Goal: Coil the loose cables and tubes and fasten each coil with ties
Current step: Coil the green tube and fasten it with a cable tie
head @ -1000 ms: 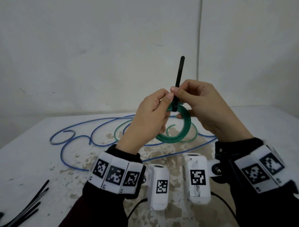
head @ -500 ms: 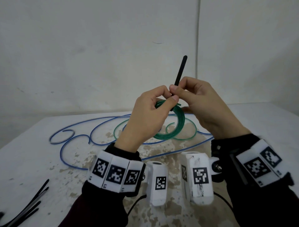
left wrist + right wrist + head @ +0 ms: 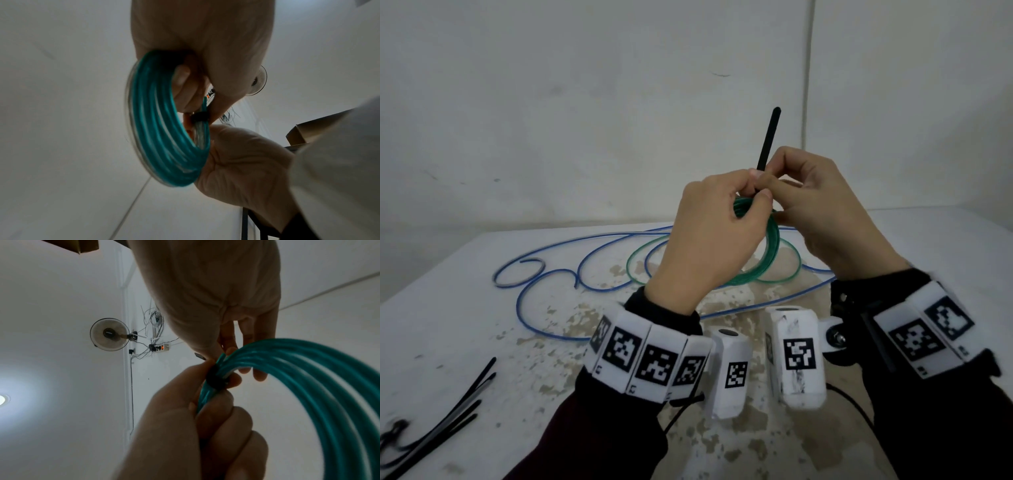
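A green tube coil (image 3: 771, 247) is held up above the table between both hands. My left hand (image 3: 756, 186) grips the coil's top, fingers curled round its strands (image 3: 308, 378). A black tie (image 3: 767, 140) is looped as a band (image 3: 200, 116) round the strands, and its tail sticks straight up. My right hand (image 3: 779, 192) pinches that tail right at the band (image 3: 214, 379). The coil (image 3: 160, 129) hangs nearly edge-on to the head camera. The tie's lock is hidden behind the fingertips.
A long loose blue tube (image 3: 544, 308) snakes over the white table (image 3: 448, 342) beneath and left of the hands. A loose green loop (image 3: 640, 260) lies among it. Several spare black ties (image 3: 458, 407) lie at the near left. A wall stands close behind.
Both hands have lifted the coil a little and drawn closer together. The coil has turned more edge-on, and the tie's tail leans slightly right.
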{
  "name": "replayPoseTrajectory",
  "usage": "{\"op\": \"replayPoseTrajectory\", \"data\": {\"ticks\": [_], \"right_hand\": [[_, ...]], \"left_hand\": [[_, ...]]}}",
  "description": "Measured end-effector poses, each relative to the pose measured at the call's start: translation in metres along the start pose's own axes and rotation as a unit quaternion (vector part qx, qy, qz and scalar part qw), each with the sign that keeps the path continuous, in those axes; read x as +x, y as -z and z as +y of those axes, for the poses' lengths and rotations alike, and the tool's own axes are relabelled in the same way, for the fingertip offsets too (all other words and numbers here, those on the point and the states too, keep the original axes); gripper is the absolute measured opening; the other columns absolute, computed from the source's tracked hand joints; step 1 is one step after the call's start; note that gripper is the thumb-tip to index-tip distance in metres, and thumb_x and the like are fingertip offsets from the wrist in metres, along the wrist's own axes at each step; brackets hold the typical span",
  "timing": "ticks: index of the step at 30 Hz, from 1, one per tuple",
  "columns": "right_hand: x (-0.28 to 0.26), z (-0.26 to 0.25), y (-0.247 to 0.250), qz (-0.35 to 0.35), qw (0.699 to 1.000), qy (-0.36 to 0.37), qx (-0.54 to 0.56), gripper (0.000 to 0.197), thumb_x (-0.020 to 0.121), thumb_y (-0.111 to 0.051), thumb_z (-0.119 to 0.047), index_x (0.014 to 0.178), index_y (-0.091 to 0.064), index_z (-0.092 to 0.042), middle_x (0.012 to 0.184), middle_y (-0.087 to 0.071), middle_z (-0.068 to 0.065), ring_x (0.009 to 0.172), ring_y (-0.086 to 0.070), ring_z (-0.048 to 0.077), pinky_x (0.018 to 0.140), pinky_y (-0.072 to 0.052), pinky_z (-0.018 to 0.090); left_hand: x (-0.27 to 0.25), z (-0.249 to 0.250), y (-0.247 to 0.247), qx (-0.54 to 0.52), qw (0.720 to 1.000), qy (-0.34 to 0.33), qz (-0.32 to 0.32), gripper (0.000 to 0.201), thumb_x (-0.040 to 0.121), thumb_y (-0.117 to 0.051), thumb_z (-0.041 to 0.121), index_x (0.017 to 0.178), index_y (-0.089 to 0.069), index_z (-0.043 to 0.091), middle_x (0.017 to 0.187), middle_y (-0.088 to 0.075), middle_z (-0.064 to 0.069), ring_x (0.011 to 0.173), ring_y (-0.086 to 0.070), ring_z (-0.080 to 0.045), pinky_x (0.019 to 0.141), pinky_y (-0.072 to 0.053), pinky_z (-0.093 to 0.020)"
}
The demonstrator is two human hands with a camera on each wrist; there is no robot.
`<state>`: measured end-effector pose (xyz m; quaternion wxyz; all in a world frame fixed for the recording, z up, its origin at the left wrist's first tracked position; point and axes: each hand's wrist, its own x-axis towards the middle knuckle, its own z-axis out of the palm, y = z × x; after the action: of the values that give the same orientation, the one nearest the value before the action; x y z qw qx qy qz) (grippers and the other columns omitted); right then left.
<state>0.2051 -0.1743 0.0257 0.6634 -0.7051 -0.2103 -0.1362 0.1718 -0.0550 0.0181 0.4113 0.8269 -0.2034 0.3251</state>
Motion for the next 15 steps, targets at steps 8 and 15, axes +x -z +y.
{"op": "replayPoseTrajectory", "data": {"ticks": [8, 15], "right_hand": [[0.005, 0.005, 0.009, 0.000, 0.999, -0.032, -0.001, 0.019, 0.089, -0.065, -0.019, 0.079, -0.058, -0.004, 0.075, -0.057, 0.007, 0.056, -0.058, 0.008, 0.062, -0.060, 0.045], [0.001, -0.004, 0.031, -0.135, 0.986, -0.096, -0.031, 0.019, 0.096, -0.052, -0.019, 0.100, -0.068, -0.011, 0.089, -0.072, 0.005, 0.080, -0.066, 0.013, 0.081, -0.055, 0.027]], "left_hand": [[0.003, -0.009, -0.003, -0.151, 0.980, 0.105, -0.071, 0.027, 0.097, -0.045, 0.009, 0.072, -0.055, 0.012, 0.038, -0.042, 0.014, 0.037, -0.038, -0.002, 0.047, -0.030, -0.025], [0.008, -0.019, 0.007, -0.211, 0.972, 0.098, -0.041, 0.021, 0.099, -0.045, 0.009, 0.090, -0.063, 0.003, 0.057, -0.046, -0.009, 0.051, -0.044, -0.019, 0.056, -0.040, -0.028]]}}
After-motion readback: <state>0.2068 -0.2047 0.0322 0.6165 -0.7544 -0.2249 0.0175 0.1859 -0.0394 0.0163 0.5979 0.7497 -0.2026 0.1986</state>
